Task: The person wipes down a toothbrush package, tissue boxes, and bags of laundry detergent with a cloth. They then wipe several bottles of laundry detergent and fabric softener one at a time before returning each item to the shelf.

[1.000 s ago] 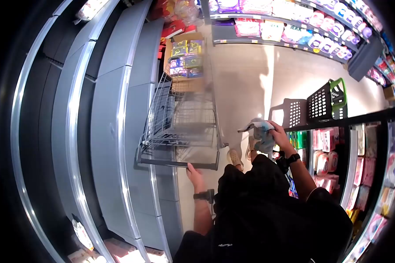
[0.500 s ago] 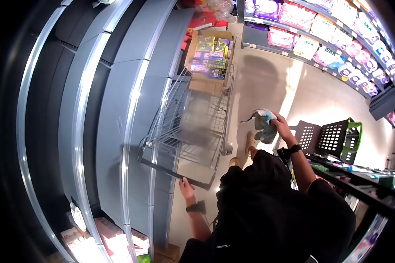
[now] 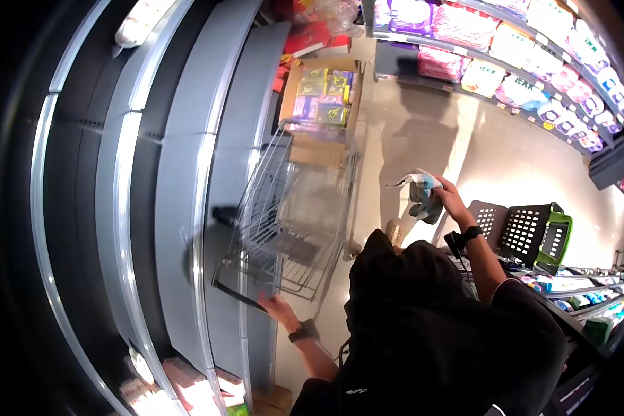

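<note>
My left hand (image 3: 280,312) is closed on the dark handle (image 3: 239,295) of a wire shopping cart (image 3: 298,267), near the handle's right end; motion blurs its fingertips. A clear plastic sheet or bag and a dark flat patch show in the cart, too blurred to name. At the cart's far end is an open cardboard box (image 3: 317,149) with several purple and yellow-green packs (image 3: 320,97). My right hand (image 3: 452,202) grips a crumpled cloth (image 3: 425,197), white, grey and teal, which hangs in front of my body above the floor.
Long grey shelves (image 3: 180,166) run along the left, close beside the cart. Shelves of packaged goods (image 3: 464,28) stand at the far right. Black baskets (image 3: 523,225), one with a green rim, are to my right, near a rack of goods (image 3: 589,298).
The cart's handle end has swung left toward the shelves, with my left hand on it. My view has moved slightly forward. The cloth stays in my right hand.
</note>
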